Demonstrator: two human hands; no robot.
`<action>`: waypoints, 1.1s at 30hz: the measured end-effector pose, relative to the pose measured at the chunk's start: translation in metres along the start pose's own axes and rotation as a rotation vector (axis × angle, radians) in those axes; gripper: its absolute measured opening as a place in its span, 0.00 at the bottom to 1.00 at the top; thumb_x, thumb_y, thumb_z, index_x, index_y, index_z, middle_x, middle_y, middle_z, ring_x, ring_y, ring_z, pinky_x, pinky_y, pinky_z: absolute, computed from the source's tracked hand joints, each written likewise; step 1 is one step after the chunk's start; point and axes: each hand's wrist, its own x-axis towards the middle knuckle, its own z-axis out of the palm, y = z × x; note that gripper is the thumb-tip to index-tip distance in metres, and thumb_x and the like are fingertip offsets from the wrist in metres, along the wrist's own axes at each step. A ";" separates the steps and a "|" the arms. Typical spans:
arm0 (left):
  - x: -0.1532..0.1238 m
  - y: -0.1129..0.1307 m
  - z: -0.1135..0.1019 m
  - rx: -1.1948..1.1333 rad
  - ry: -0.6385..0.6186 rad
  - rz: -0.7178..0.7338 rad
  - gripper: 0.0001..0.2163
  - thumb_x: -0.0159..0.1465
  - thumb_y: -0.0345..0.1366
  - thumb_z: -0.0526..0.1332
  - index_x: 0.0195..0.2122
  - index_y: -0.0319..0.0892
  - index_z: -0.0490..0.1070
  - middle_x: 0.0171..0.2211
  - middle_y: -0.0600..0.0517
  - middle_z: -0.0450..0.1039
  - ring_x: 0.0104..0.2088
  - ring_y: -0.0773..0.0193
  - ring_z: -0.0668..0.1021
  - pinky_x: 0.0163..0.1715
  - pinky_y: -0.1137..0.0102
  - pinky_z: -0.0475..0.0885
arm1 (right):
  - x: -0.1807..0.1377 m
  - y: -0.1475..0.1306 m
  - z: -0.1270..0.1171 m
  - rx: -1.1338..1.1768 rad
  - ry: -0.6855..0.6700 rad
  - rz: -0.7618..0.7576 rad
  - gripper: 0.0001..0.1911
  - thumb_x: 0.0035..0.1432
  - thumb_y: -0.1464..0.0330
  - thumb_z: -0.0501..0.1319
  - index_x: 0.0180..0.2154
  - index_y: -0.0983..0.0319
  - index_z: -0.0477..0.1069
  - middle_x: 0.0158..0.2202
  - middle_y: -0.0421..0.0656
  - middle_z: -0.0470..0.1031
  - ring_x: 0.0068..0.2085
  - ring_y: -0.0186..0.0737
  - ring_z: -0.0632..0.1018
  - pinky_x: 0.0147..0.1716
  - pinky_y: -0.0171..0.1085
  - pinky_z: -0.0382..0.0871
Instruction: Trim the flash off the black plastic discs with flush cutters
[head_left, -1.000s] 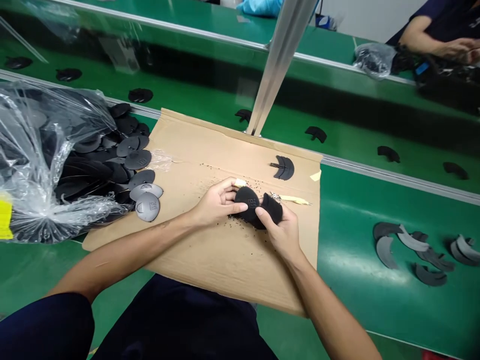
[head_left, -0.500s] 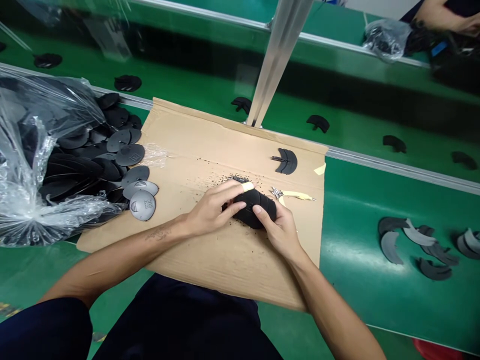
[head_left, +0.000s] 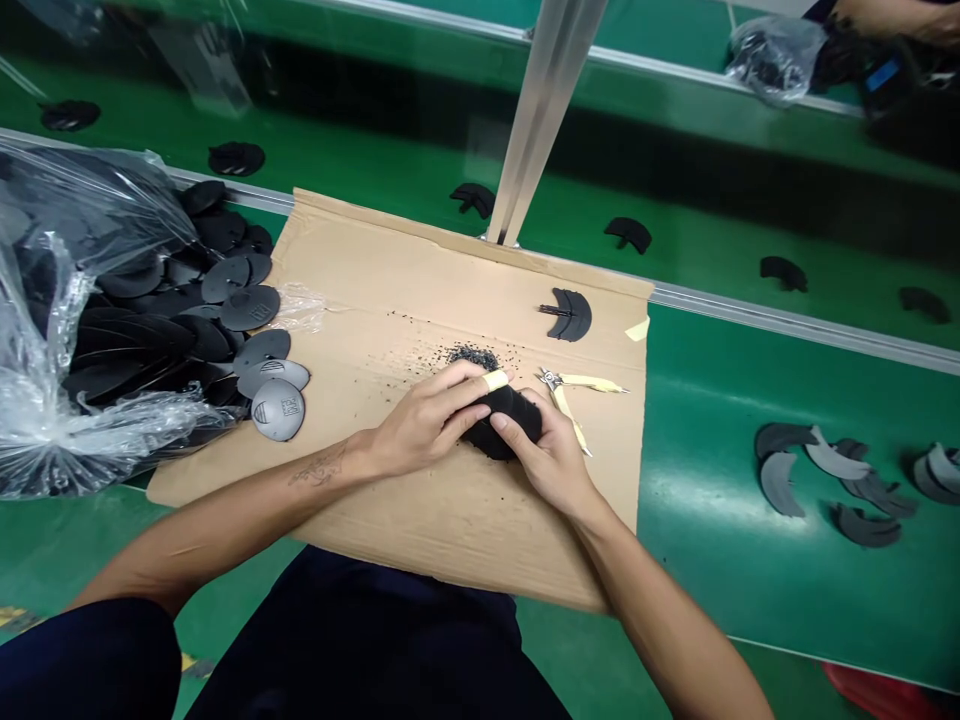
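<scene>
Both my hands close on one black plastic part (head_left: 501, 425) low over the cardboard sheet (head_left: 420, 520). My left hand (head_left: 427, 415) grips its left side, with a taped fingertip on top. My right hand (head_left: 547, 455) grips its right side with thumb and fingers. Small cutters with pale handles (head_left: 571, 392) lie just right of my hands. A heap of black crumbs (head_left: 472, 355) sits right behind them. A trimmed black part (head_left: 568, 314) lies further back on the cardboard.
A clear bag of black and grey discs (head_left: 112, 310) spills onto the cardboard at left. Grey crescent offcuts (head_left: 832, 475) lie on the green table at right. A slanted metal post (head_left: 536, 110) rises behind. Black parts dot the conveyor belt (head_left: 705, 230). Another person's arm (head_left: 892, 15) shows at top right.
My hands have folded the black part together and lowered it toward the cardboard. The camera has tilted down a little, and the cutters now show beside my right hand.
</scene>
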 end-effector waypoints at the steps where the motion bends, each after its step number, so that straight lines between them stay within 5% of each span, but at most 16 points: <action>1: 0.000 0.000 0.000 -0.001 0.010 -0.008 0.17 0.73 0.34 0.56 0.62 0.46 0.67 0.47 0.46 0.75 0.47 0.60 0.77 0.47 0.64 0.76 | 0.000 -0.001 0.000 -0.004 0.000 -0.005 0.18 0.63 0.51 0.62 0.35 0.59 0.70 0.29 0.38 0.68 0.31 0.37 0.70 0.32 0.36 0.69; 7: -0.001 0.000 0.000 -0.070 -0.003 -0.173 0.19 0.71 0.44 0.60 0.59 0.41 0.69 0.41 0.48 0.77 0.32 0.66 0.75 0.33 0.72 0.73 | -0.005 -0.003 0.000 -0.017 0.050 -0.065 0.15 0.64 0.53 0.62 0.39 0.58 0.71 0.34 0.39 0.73 0.35 0.38 0.73 0.35 0.37 0.70; 12: -0.001 0.001 0.001 -0.110 -0.008 -0.167 0.15 0.72 0.45 0.58 0.52 0.41 0.73 0.43 0.47 0.78 0.41 0.61 0.79 0.40 0.69 0.74 | -0.007 -0.001 -0.001 -0.089 0.070 -0.089 0.14 0.66 0.54 0.60 0.42 0.57 0.71 0.36 0.42 0.74 0.37 0.41 0.74 0.39 0.40 0.71; 18: -0.001 0.003 0.002 -0.116 -0.012 -0.218 0.13 0.72 0.45 0.57 0.44 0.41 0.73 0.33 0.51 0.74 0.33 0.65 0.74 0.34 0.71 0.70 | -0.007 0.001 -0.001 -0.119 0.059 -0.125 0.13 0.67 0.54 0.59 0.42 0.57 0.70 0.36 0.41 0.75 0.36 0.40 0.75 0.38 0.39 0.72; 25: 0.002 -0.002 0.001 -0.314 -0.020 -0.383 0.17 0.68 0.50 0.62 0.43 0.40 0.77 0.36 0.49 0.77 0.37 0.62 0.78 0.37 0.70 0.73 | -0.008 0.001 -0.001 -0.182 0.127 -0.201 0.11 0.66 0.58 0.61 0.43 0.57 0.73 0.37 0.42 0.78 0.35 0.40 0.78 0.37 0.39 0.73; 33: 0.006 -0.001 -0.008 -0.150 0.008 -0.098 0.11 0.68 0.43 0.64 0.45 0.41 0.78 0.39 0.47 0.78 0.41 0.61 0.79 0.40 0.68 0.75 | -0.008 0.009 -0.001 -0.327 0.146 -0.325 0.06 0.66 0.63 0.61 0.44 0.56 0.73 0.39 0.43 0.81 0.35 0.39 0.81 0.35 0.37 0.75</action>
